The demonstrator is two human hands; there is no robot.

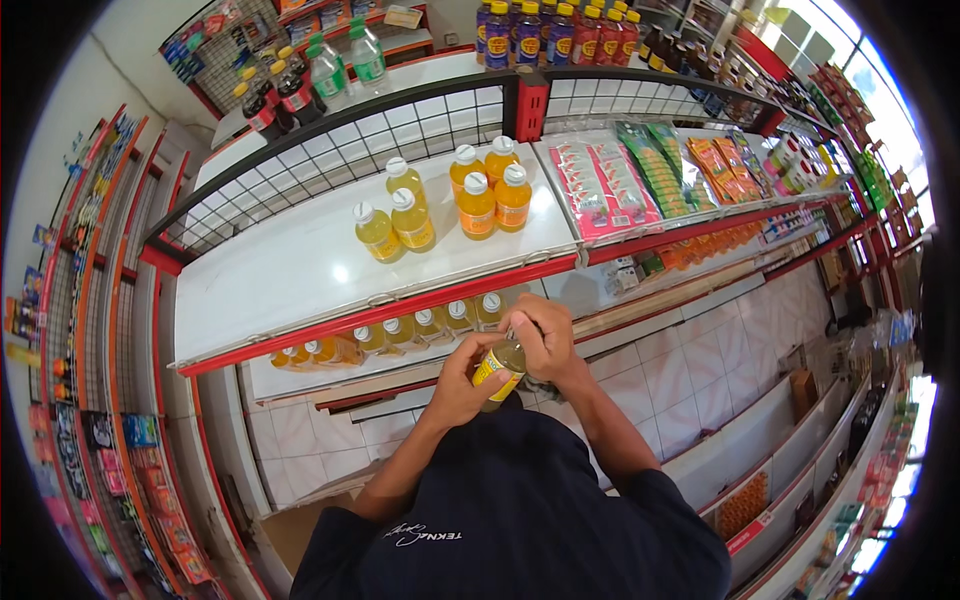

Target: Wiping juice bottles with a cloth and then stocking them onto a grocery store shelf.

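In front of my chest is a drink bottle (508, 359) with a yellow label, held tilted. My left hand (462, 385) wraps round its body from the left. Over its neck and top my right hand (543, 338) is closed, so the cap is hidden. Something greyish, perhaps a cloth, shows below the right hand; I cannot make it out clearly. Ahead on the white shelf (290, 270) stand three yellow drink bottles (412, 222) with white caps. To their right is a small group of orange drink bottles (478, 208), also white-capped.
Below, a lower shelf holds a row of yellow and orange bottles (393, 332). A red shelf edge (400, 310) runs between me and the upper bottles. Hanging snack packets (655, 170) lie at the right. Behind rises a black wire mesh divider (340, 150). Tall racks (120, 400) stand left.
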